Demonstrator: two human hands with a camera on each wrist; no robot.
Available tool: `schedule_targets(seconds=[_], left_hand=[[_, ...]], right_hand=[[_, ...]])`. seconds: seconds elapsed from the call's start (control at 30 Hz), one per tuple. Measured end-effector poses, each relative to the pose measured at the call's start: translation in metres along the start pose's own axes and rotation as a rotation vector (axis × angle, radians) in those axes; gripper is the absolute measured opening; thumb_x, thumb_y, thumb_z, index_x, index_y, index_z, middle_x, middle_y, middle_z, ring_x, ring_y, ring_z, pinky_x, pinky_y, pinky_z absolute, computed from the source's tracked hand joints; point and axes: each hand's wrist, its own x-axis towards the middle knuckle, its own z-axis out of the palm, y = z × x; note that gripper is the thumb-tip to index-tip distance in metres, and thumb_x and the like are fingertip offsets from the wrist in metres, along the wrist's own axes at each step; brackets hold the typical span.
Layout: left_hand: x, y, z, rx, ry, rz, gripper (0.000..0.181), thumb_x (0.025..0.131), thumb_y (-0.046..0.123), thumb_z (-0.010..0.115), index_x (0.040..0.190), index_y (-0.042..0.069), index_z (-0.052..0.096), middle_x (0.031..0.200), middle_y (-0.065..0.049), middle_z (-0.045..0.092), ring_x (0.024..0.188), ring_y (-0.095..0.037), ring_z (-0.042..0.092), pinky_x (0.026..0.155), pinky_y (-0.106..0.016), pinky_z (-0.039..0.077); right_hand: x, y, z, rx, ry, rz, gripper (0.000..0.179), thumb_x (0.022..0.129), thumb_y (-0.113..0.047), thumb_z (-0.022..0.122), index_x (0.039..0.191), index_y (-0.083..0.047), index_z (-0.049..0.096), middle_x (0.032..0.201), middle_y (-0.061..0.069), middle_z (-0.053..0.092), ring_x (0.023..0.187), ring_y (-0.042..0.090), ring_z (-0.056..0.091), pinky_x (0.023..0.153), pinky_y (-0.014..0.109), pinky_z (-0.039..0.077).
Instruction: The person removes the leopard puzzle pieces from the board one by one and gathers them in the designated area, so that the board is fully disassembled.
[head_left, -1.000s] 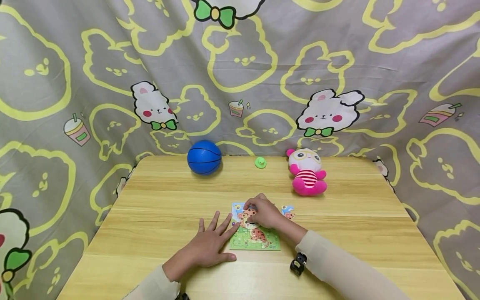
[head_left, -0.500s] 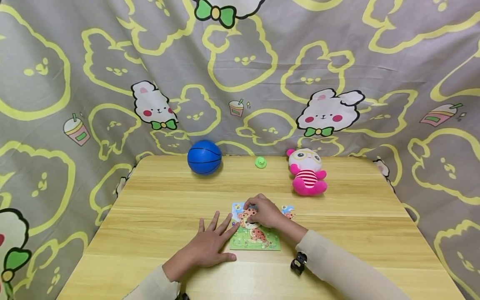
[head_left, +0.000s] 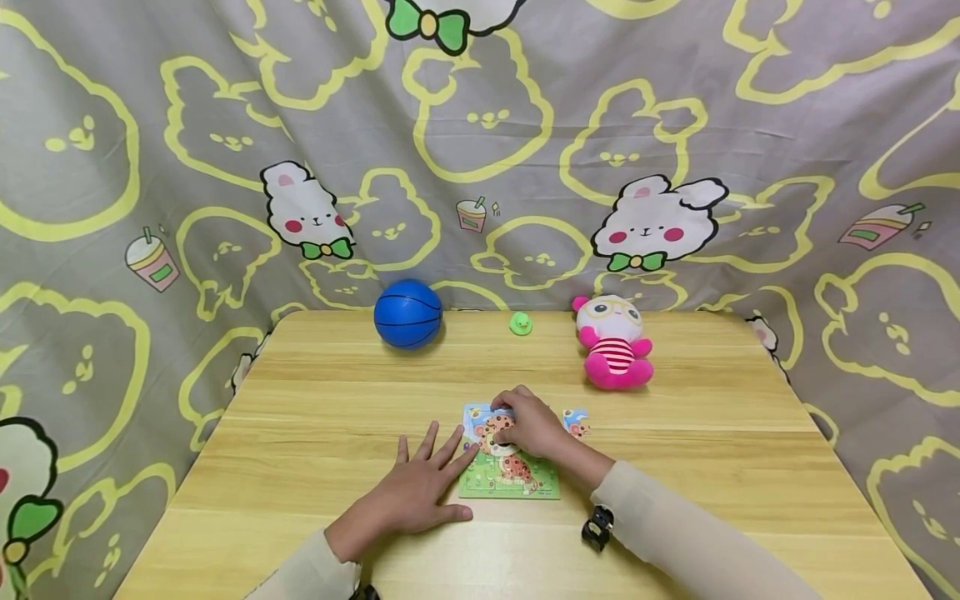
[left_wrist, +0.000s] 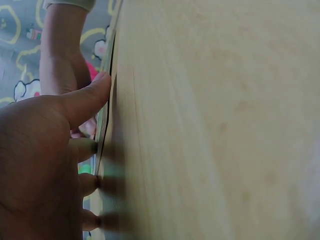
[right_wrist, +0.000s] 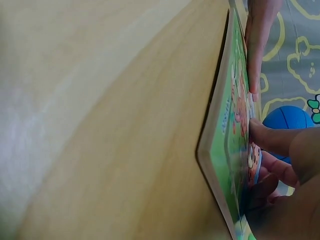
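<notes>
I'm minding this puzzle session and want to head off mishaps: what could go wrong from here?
The puzzle piece in the right grip seems tilted up from the puzzle board, so it might not seat flat. The board could slide, as the left grip only touches its left side. The loose piece lies close to the right forearm, which might knock it.

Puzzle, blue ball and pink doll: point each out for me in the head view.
Puzzle (head_left: 514, 473): head view, on the spotted animal's body.
Blue ball (head_left: 408, 314): head view, on the middle of its visible side.
Pink doll (head_left: 614, 355): head view, on its striped belly.
</notes>
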Motion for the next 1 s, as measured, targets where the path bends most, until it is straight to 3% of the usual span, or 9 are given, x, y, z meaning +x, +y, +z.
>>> schedule_targets(seconds=[0.43, 0.7, 1.0], left_hand=[[-0.0001, 0.0001, -0.0009, 0.006, 0.001, 0.001, 0.092, 0.094, 0.075, 0.051, 0.167, 0.029, 0.02, 0.174, -0.008, 0.009, 0.155, -0.051, 0.001, 0.107, -0.085, 0.014], [-0.0002, 0.0, -0.0008, 0.011, -0.004, -0.005, 0.092, 0.093, 0.075, 0.051, 0.167, 0.03, 0.02, 0.174, -0.008, 0.009, 0.156, -0.05, 0.001, 0.108, -0.085, 0.013], [0.0, -0.0013, 0.0008, 0.015, -0.003, 0.0, 0.092, 0.093, 0.076, 0.05, 0.167, 0.03, 0.02, 0.174, -0.008, 0.01, 0.156, -0.05, 0.002, 0.107, -0.085, 0.013]], right_hand=[[-0.0015, 0.0009, -0.0009, -0.045, 0.019, 0.018, 0.045, 0.082, -0.023, 0.09, 0.122, -0.02, 0.07, 0.107, 0.001, 0.058, 0.091, 0.016, 0.057, 0.081, 0.038, 0.051], [-0.0019, 0.002, -0.0012, -0.042, 0.04, 0.007, 0.043, 0.08, -0.024, 0.091, 0.116, -0.015, 0.069, 0.107, 0.001, 0.06, 0.092, 0.017, 0.059, 0.086, 0.041, 0.053], [-0.0003, 0.0017, -0.0088, 0.005, -0.002, 0.006, 0.043, 0.08, -0.027, 0.091, 0.117, -0.017, 0.072, 0.105, 0.002, 0.061, 0.093, 0.016, 0.058, 0.084, 0.04, 0.052]])
